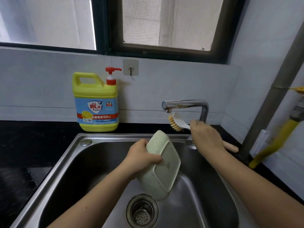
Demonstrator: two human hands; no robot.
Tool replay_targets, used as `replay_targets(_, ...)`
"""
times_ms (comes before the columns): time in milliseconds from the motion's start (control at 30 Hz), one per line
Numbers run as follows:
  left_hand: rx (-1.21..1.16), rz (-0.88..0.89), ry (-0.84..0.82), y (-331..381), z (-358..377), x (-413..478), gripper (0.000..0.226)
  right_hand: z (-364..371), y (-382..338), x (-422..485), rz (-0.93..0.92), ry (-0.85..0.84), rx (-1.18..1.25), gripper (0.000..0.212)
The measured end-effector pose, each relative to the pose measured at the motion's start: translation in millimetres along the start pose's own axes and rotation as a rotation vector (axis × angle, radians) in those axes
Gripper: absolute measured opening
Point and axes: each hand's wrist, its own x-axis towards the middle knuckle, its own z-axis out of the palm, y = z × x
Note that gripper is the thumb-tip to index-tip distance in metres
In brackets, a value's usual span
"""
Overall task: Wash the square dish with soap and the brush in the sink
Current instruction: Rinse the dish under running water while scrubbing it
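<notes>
Over the sink (92,162), my left grip (141,157) clasps the tilted square dish (162,165), right grip (205,137) holds the brush (176,122); I'd soap bristles first.

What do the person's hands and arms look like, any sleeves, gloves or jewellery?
The left hand and right hand are bare: no gloves, rings or watch show. The left forearm and right forearm are bare too, with no sleeve in view down to the frame's edge.
</notes>
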Motion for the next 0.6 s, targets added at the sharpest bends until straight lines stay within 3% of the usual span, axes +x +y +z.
replay_targets(200,0.027,0.001,-0.004,0.1,0.9,1.3,0.046,-3.1,-0.9,-1.6,-0.010,-0.029,-0.004,0.008)
replay_targets(600,0.029,0.025,0.027,-3.5,4.9,6.3,0.042,-21.7,-17.1,-8.6,0.010,0.049,-0.047,0.033)
